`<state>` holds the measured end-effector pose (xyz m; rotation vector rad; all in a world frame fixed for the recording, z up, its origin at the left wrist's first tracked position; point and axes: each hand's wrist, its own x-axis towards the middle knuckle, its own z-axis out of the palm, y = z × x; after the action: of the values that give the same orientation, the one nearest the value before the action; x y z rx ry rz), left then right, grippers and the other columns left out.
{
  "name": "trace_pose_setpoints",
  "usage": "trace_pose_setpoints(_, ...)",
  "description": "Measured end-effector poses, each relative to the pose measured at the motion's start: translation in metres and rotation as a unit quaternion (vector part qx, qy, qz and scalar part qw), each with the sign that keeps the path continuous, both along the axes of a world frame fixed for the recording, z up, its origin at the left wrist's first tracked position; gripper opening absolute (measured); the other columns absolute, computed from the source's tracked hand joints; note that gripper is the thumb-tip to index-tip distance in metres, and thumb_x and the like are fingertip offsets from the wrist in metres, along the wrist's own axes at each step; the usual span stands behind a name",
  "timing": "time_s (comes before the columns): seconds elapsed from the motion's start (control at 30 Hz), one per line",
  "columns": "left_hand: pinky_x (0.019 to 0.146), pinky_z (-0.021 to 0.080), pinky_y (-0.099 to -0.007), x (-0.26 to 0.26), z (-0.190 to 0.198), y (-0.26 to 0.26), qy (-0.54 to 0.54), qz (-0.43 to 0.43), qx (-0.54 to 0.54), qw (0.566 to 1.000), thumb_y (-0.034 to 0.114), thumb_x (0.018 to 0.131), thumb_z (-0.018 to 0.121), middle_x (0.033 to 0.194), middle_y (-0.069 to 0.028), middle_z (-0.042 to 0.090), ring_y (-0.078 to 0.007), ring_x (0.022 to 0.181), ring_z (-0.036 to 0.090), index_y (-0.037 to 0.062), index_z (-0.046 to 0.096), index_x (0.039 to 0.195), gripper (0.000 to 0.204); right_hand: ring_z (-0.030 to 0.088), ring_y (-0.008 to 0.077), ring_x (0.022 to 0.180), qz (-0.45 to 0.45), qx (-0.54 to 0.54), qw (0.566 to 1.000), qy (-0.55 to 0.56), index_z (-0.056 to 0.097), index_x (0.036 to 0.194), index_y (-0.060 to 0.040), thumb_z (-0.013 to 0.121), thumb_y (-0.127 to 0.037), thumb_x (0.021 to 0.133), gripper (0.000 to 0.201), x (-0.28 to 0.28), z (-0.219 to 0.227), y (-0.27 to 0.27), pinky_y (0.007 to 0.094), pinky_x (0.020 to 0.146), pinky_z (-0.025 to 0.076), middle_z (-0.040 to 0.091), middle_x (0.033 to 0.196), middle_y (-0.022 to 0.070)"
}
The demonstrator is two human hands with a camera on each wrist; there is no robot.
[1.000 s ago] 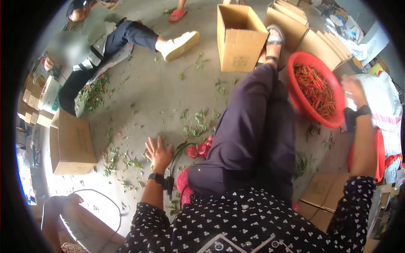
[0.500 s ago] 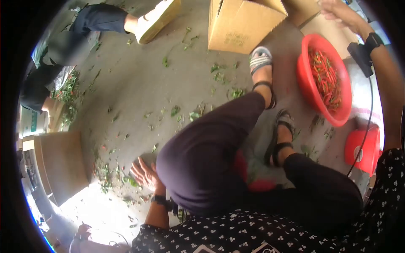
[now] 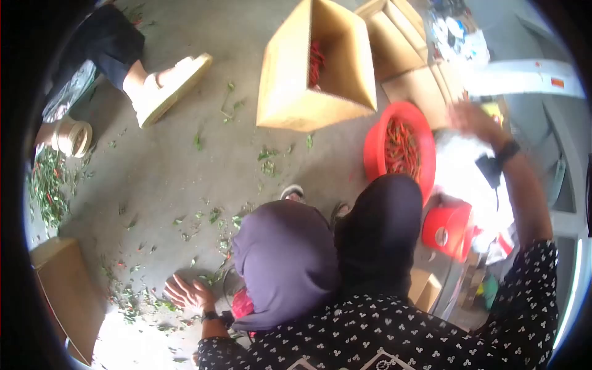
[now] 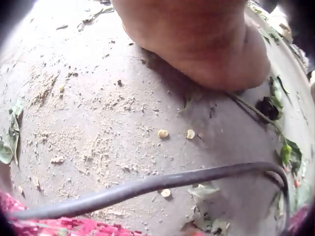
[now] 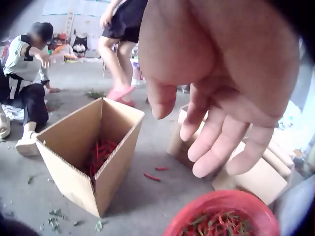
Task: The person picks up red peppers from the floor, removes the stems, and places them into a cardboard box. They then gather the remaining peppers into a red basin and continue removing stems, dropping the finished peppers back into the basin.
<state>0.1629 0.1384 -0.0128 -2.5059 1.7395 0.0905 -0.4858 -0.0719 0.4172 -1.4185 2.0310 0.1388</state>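
Observation:
My left hand (image 3: 189,293) presses on the floor with its fingers spread, among scattered leaves and stems. In the left wrist view the heel of that hand (image 4: 197,44) rests on the dusty concrete. My right hand (image 3: 476,121) is raised in the air on the right, blurred in the head view. Seen from the right wrist, the hand (image 5: 221,73) hangs with loosely bent fingers and nothing in them. Below it stands a red basin (image 3: 374,148) of red chili peppers (image 3: 402,151). A cardboard box (image 3: 308,111) with red chilies inside stands farther forward.
Folded cardboard boxes (image 3: 410,92) stand behind the basin. A small red bucket (image 3: 445,234) is at the right. Another box (image 3: 68,290) stands at the left, near a chili plant heap (image 3: 49,191). A black cable (image 4: 142,186) crosses the floor. Other people are nearby.
My legs have shifted from stretched out to bent, knees drawn up. The left hand stays on the floor, while the right arm has lifted from beside the basin and moved about in the air.

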Motion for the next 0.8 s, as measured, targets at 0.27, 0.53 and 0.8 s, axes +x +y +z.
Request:
trace_pose_setpoints(0.27, 0.103, 0.011, -0.0522, 0.008, -0.016, 0.007, -0.034, -0.013, 0.009, 0.999, 0.048, 0.085, 0.033, 0.143, -0.0155, 0.018, -0.0343, 0.132, 0.011, 0.0129, 0.025, 0.136, 0.062, 0.054, 0.0275, 0.101, 0.015, 0.017, 0.998, 0.059, 0.05, 0.116, -0.0054, 0.07, -0.025, 0.068, 0.055, -0.07, -0.148, 0.0, 0.0375, 0.086, 0.043, 0.054, 0.112, 0.0135)
trace_pose_setpoints(0.53, 0.098, 0.03, -0.0477, -0.012, 0.031, -0.138, 0.214, 0.032, 0.008, 0.976, 0.033, 0.087, 0.049, 0.132, -0.0169, 0.034, -0.0336, 0.121, 0.034, 0.0059, 0.047, 0.123, 0.045, 0.02, 0.0393, 0.126, 0.01, -0.018, 0.981, 0.194, 0.049, 0.118, -0.0184, 0.074, -0.035, 0.056, 0.069, -0.072, -0.242, 0.11, 0.0657, 0.091, 0.027, 0.022, 0.139, 0.0101)
trace_pose_setpoints(0.8, 0.095, 0.031, -0.0455, -0.291, 0.247, -0.384, 0.718, -0.011, 0.059, 0.693, 0.031, 0.09, 0.042, 0.133, -0.0144, 0.036, -0.0274, 0.122, 0.035, 0.007, 0.032, 0.132, 0.049, 0.024, 0.0361, 0.125, -0.088, -0.065, 0.984, 0.143, 0.051, 0.114, -0.0265, 0.067, -0.022, 0.058, 0.059, -0.114, -0.239, 0.208, 0.0656, 0.09, 0.026, 0.027, 0.138, 0.0057)
